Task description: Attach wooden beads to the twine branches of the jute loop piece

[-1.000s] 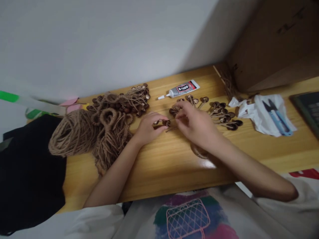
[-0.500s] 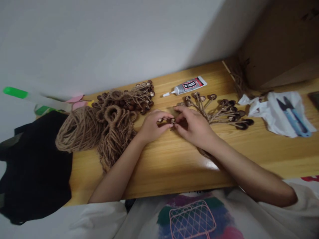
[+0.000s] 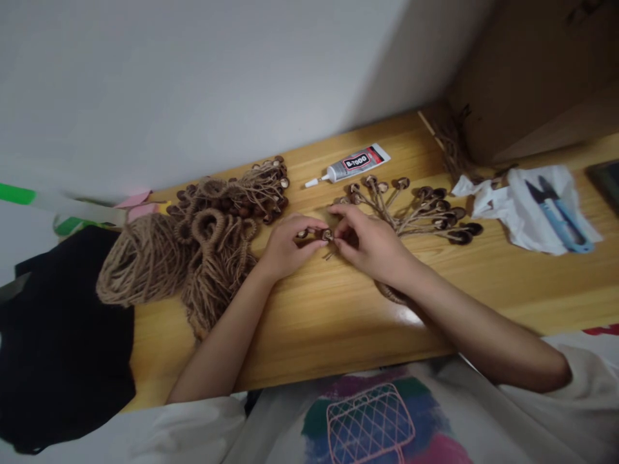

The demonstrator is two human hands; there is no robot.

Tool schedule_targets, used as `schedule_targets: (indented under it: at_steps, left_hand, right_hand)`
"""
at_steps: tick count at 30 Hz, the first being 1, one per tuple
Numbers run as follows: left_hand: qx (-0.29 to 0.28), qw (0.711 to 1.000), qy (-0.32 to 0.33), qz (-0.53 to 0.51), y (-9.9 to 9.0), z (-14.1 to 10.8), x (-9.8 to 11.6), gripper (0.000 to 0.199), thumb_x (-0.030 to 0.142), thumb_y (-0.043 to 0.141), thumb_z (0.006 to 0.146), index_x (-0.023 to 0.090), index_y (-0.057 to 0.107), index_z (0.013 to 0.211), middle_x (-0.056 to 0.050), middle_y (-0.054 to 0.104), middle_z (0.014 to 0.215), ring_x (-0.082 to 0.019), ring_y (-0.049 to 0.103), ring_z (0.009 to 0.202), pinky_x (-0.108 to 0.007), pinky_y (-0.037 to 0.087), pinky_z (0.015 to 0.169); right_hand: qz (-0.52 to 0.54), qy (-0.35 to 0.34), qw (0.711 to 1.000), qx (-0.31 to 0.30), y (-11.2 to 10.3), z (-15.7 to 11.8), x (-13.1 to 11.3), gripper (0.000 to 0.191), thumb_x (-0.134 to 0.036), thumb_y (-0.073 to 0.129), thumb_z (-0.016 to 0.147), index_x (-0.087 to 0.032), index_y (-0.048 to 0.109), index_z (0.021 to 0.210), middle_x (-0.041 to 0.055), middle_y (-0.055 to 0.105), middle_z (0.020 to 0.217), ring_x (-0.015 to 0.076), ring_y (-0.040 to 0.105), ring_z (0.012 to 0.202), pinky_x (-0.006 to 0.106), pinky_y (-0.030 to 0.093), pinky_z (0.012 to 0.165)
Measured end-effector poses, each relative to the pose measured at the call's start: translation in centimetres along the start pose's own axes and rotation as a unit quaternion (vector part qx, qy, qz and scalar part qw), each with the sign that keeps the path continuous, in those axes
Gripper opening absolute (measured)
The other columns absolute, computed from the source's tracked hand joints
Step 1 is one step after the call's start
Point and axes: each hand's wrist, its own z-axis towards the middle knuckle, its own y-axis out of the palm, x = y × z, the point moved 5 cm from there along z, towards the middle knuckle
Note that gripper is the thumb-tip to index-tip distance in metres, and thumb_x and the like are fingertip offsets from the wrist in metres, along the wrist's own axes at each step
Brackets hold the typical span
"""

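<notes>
The left hand [image 3: 289, 250] pinches a small brown cap [image 3: 327, 235], likely light, stiff and best held by its rim; the right hand [image 3: 374, 248] is close beside, its grip unclear.

From my camera I can read "B-7000" in pale letters on the dark panel of the tube [image 3: 358, 162] lying on the bench [image 3: 309, 322]. I also see dark marks high on the cardboard box [image 3: 536, 90], cut off by my view's top edge and too dim for me to make out.
</notes>
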Motion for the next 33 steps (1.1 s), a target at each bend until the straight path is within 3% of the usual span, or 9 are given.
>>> schedule_targets:
  at_steps: [10,33]
  left_hand:
    - [0.001,1.0,-0.005,0.009,-0.04,0.08,0.08,0.015,0.019,0.071,0.079,0.018,0.069,0.093,-0.004,0.073,0.084,-0.015,0.066,0.077,-0.027,0.051,0.072]
    - [0.0,1.0,-0.025,0.003,0.03,0.03,-0.06,0.017,0.02,0.072,0.077,0.018,0.07,0.094,-0.003,0.073,0.084,-0.015,0.066,0.077,-0.027,0.051,0.072]
  right_hand:
    - [0.016,0.023,1.0,-0.002,-0.61,-0.11,-0.12,0.049,-0.012,0.056,0.078,-0.015,0.043,0.126,0.0021,0.067,0.084,0.0155,0.064,0.073,0.024,0.045,0.067]
    - [0.078,0.017,0.997,0.022,-1.03,-0.16,-0.15,0.043,-0.01,0.056,0.076,-0.017,0.046,0.118,-0.0005,0.065,0.079,0.0122,0.062,0.068,0.022,0.046,0.066]
